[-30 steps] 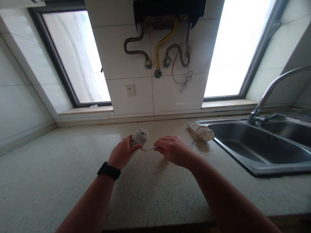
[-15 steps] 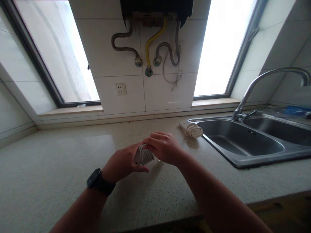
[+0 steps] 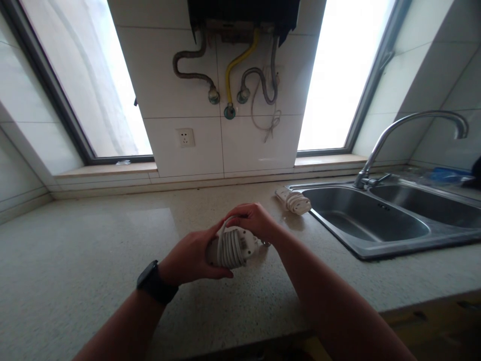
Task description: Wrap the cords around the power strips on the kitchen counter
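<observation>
The worktop (image 3: 112, 250) is pale, speckled and faintly glossy, running back to smooth white tiles (image 3: 259, 155). The sink (image 3: 361, 215) is grey metal with rounded corners, its shiny tap (image 3: 379, 143) bent in a long arch. Above the worktop, the left hand (image 3: 190, 258) grasps a white, rounded plastic strip (image 3: 247, 244), thumb along the near side. Its cord (image 3: 231, 249) wraps the middle in snug, ridged coils. The right hand (image 3: 252, 218) pinches a cord loop at the top. A similar wrapped strip (image 3: 296, 202) lies beside the sink.
</observation>
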`<action>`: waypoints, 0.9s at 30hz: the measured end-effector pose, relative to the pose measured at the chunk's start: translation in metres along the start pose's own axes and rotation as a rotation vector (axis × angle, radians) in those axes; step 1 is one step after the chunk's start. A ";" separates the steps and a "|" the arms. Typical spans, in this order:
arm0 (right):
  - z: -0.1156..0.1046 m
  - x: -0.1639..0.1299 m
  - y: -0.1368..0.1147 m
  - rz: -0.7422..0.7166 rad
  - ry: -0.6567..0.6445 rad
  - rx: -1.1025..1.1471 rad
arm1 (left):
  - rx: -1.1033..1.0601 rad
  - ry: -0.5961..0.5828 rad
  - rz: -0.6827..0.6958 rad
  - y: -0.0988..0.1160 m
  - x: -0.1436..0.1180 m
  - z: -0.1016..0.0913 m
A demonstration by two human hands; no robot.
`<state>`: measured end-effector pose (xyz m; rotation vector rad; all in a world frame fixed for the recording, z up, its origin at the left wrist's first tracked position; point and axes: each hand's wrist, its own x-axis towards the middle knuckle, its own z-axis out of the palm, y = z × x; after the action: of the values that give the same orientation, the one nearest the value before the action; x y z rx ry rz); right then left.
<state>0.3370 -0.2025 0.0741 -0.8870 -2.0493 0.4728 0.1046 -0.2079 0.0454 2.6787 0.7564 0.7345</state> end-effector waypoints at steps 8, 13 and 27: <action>0.009 0.003 0.006 0.138 -0.130 0.218 | -0.130 0.115 0.072 0.005 -0.005 0.000; 0.014 -0.001 0.007 0.136 -0.225 0.116 | -0.114 0.173 0.167 -0.003 -0.007 -0.002; 0.019 0.000 0.004 0.200 -0.367 0.276 | -0.165 0.172 0.267 0.003 -0.007 -0.004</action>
<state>0.3231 -0.1997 0.0608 -0.8885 -2.1546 1.0677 0.0984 -0.2134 0.0469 2.6155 0.3574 1.0545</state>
